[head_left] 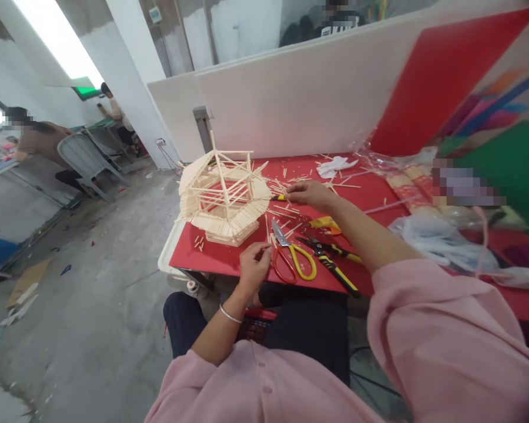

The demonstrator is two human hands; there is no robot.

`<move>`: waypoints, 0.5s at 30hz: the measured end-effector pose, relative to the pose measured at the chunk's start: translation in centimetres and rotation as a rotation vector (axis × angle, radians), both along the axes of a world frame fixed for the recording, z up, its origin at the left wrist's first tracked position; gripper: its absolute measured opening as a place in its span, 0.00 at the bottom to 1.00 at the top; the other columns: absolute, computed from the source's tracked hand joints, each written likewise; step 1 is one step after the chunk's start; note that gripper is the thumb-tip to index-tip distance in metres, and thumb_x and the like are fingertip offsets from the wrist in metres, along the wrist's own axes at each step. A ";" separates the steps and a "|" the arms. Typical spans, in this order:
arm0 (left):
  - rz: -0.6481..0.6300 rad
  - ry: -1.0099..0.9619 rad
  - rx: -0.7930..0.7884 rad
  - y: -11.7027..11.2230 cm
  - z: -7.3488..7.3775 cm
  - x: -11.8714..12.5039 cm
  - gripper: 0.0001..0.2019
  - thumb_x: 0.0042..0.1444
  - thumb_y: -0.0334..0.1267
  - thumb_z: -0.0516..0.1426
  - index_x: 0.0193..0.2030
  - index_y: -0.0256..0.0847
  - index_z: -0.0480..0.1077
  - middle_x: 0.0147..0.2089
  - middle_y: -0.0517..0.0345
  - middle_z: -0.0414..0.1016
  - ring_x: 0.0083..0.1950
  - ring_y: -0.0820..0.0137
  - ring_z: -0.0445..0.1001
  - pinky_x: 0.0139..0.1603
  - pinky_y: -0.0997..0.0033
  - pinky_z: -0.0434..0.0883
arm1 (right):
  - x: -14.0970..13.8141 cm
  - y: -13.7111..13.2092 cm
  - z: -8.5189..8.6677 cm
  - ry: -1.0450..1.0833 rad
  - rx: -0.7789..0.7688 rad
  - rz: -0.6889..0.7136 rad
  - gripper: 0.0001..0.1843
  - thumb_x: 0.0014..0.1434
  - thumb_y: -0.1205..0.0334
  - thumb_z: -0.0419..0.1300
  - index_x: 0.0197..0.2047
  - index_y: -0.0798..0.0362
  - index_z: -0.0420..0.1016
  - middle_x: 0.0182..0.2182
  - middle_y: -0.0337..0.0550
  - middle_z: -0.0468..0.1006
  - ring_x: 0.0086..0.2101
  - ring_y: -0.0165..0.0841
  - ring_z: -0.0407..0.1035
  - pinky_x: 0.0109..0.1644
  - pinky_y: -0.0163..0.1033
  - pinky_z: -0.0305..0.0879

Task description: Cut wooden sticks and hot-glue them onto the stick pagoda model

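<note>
A model pavilion of thin wooden sticks point(223, 197) stands on the left part of a red table point(211, 258). My left hand point(253, 267) rests at the table's near edge, fingers curled in a pinch on something small I cannot make out. My right hand point(311, 194) reaches over the table to the right of the model, fingers closed on a small yellow-and-black tool point(278, 198) that points at the model's roof edge. Loose sticks point(286, 211) lie scattered between the hands.
Scissors with red and yellow handles point(291, 258), black-yellow pliers point(335, 264) and a yellow tool point(324, 223) lie near the front edge. Plastic bags point(436, 241) and stick bundles sit at right. A white board point(291, 100) backs the table. People sit far left.
</note>
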State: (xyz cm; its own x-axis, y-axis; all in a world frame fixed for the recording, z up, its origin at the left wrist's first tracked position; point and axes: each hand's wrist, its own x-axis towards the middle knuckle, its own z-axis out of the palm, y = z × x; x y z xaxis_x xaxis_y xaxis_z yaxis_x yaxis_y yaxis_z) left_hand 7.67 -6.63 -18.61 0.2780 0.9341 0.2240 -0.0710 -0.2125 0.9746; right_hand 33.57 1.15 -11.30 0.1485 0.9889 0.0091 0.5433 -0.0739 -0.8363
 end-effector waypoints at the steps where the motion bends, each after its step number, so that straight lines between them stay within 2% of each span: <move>1: -0.042 -0.047 -0.094 -0.2 0.5 0.4 0.13 0.55 0.46 0.62 0.38 0.38 0.77 0.33 0.54 0.80 0.27 0.74 0.75 0.29 0.74 0.73 | -0.2 -0.7 0.3 0.047 0.014 -0.004 0.22 0.49 0.44 0.65 0.42 0.51 0.78 0.35 0.44 0.81 0.32 0.31 0.71 0.38 0.39 0.70; 4: -0.151 -0.167 -0.323 -0.4 2.5 2.1 0.20 0.48 0.52 0.65 0.39 0.37 0.76 0.32 0.55 0.80 0.24 0.74 0.75 0.23 0.76 0.71 | -1.4 -3.2 1.1 0.228 0.051 0.044 0.26 0.47 0.42 0.68 0.44 0.50 0.78 0.36 0.43 0.80 0.33 0.30 0.71 0.40 0.39 0.70; 7: -0.187 -0.242 -0.394 -0.1 4.5 3.7 0.24 0.42 0.55 0.68 0.37 0.38 0.75 0.33 0.57 0.80 0.25 0.75 0.76 0.22 0.78 0.69 | -3.3 -5.7 1.8 0.428 0.060 0.171 0.23 0.44 0.45 0.72 0.37 0.51 0.78 0.32 0.40 0.78 0.31 0.27 0.69 0.39 0.37 0.68; 9: -0.186 -0.258 -0.400 0.1 5.4 4.4 0.24 0.40 0.56 0.69 0.35 0.38 0.74 0.31 0.59 0.79 0.24 0.76 0.76 0.21 0.79 0.69 | -4.6 -7.0 2.2 0.466 0.036 0.226 0.21 0.44 0.46 0.73 0.34 0.52 0.78 0.31 0.39 0.78 0.31 0.27 0.69 0.39 0.36 0.68; 13: -0.126 -0.254 -0.393 0.2 6.0 4.7 0.24 0.39 0.58 0.68 0.29 0.37 0.72 0.25 0.61 0.76 0.21 0.77 0.73 0.20 0.80 0.67 | -5.9 -8.1 2.2 0.478 0.007 0.277 0.20 0.44 0.45 0.73 0.34 0.52 0.78 0.32 0.41 0.79 0.33 0.30 0.71 0.41 0.38 0.69; 15: -0.113 -0.243 -0.399 -0.1 5.9 4.3 0.25 0.39 0.59 0.68 0.28 0.36 0.72 0.25 0.60 0.77 0.20 0.77 0.73 0.18 0.80 0.66 | -5.3 -7.5 1.6 0.471 0.048 0.236 0.22 0.44 0.45 0.72 0.37 0.51 0.79 0.35 0.41 0.80 0.35 0.31 0.73 0.43 0.39 0.70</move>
